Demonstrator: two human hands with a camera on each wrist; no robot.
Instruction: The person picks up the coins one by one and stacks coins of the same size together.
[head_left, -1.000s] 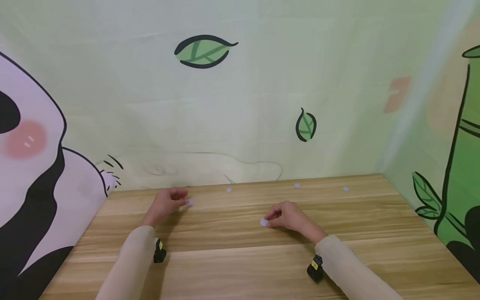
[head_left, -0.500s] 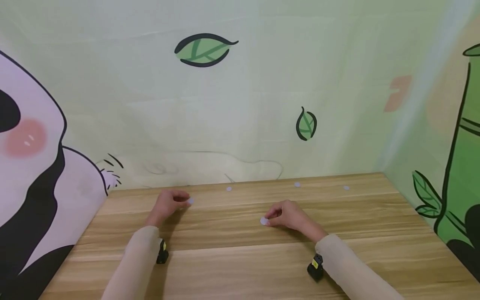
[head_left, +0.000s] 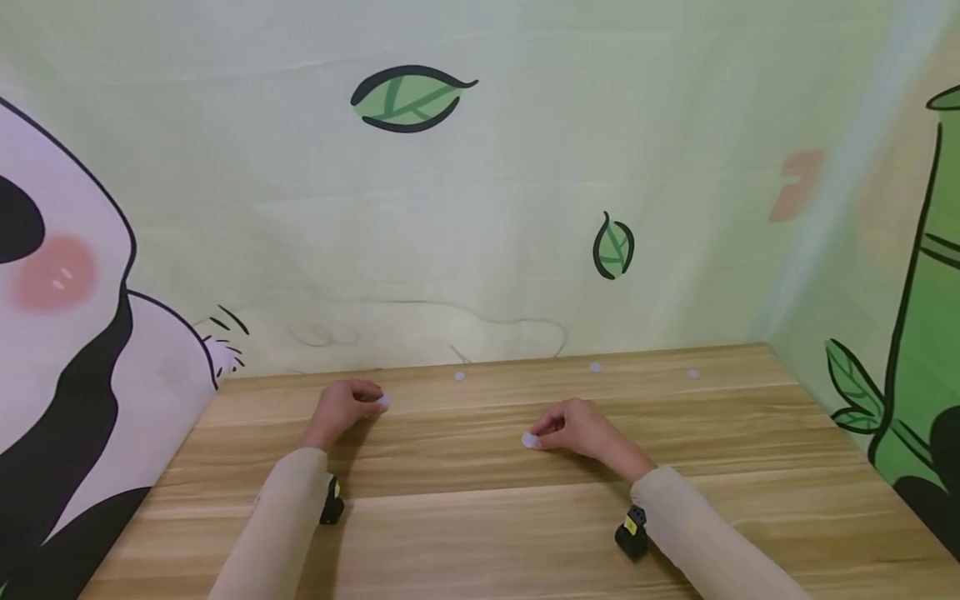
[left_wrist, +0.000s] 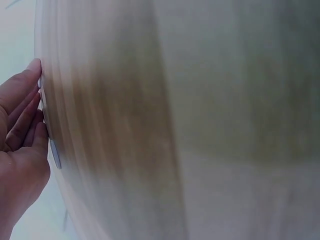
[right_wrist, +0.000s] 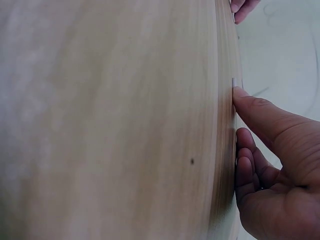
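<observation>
My left hand (head_left: pixel 347 410) is at the back left of the wooden table, its lower digit, apparently the thumb, touching a small pale disc (head_left: pixel 384 402). The other fingers lie bent above it. A second thin disc (left_wrist: pixel 55 154) shows in the left wrist view beside the fingers; the hand hides it from the head view. My right hand (head_left: pixel 581 433), right of the middle, rests its thumb tip on another pale disc (head_left: pixel 528 439) lying flat on the tabletop. In the right wrist view its remaining fingers (right_wrist: pixel 245 170) are loosely bent near the surface.
Along the back of the wooden table (head_left: pixel 465 533) lie more small discs: one (head_left: pixel 460 377) left of centre, one (head_left: pixel 596 367) right of it and one (head_left: pixel 693 374) farther right. A printed cloth backdrop (head_left: pixel 510 208) rises behind the table.
My left forearm has swung slightly to the right. The disc left of that hand, glimpsed earlier, is now hidden in the head view. My right hand has barely moved.
</observation>
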